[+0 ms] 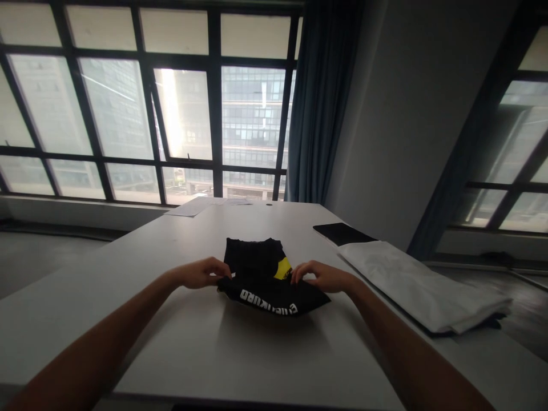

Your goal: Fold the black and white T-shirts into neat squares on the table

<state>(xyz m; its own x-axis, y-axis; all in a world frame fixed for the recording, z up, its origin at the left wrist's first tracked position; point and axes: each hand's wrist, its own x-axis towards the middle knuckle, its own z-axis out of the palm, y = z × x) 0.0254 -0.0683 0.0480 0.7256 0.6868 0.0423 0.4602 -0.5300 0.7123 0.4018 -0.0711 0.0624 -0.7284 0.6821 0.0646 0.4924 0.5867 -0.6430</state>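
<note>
A black garment [252, 257], perhaps a T-shirt, lies partly folded on the white table [274, 365]. It bears a yellow patch on its right side and white lettering along the near flap. That flap is raised off the tabletop and bends over toward the far part. At its left end, my left hand [205, 273] pinches the fabric between thumb and fingers. My right hand [319, 277] grips the cloth at the right, just beside the yellow patch. Parts of the fingertips are hidden by the fabric.
Folded white cloth [419, 279] lies along the table's right edge, with a flat black item [342, 233] just beyond it. Paper sheets [188, 210] rest at the far left end. Behind the table are windows and a blue curtain [314, 114].
</note>
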